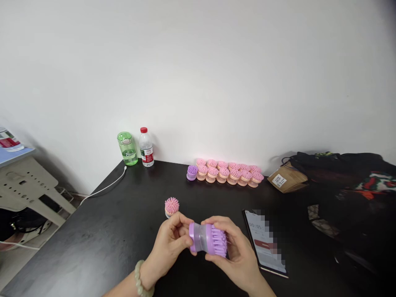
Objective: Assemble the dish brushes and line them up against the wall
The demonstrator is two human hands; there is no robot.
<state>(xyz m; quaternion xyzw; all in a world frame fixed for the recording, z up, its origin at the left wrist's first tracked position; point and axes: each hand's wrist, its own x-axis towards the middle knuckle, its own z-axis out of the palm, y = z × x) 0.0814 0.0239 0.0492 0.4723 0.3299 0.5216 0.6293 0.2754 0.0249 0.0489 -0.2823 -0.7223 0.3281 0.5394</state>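
Observation:
Between my two hands, a purple bristle brush (213,240) with a clear grey middle band lies sideways above the black table, bristles toward the right. My left hand (173,243), with a beaded bracelet at the wrist, pinches the flat purple base end. Fingers and thumb of my right hand (236,251) wrap round the bristled end. Just beyond my left hand a pink bristle brush (171,205) stands upright, its lower part hidden behind my fingers.
Two rows of pink brushes (222,175) and one purple brush (192,173) line the wall. A green bottle (127,149), a water bottle (146,148) and a white cable (105,188) sit left. A phone (264,243), paper bag (287,178) and dark clothing (340,177) lie right.

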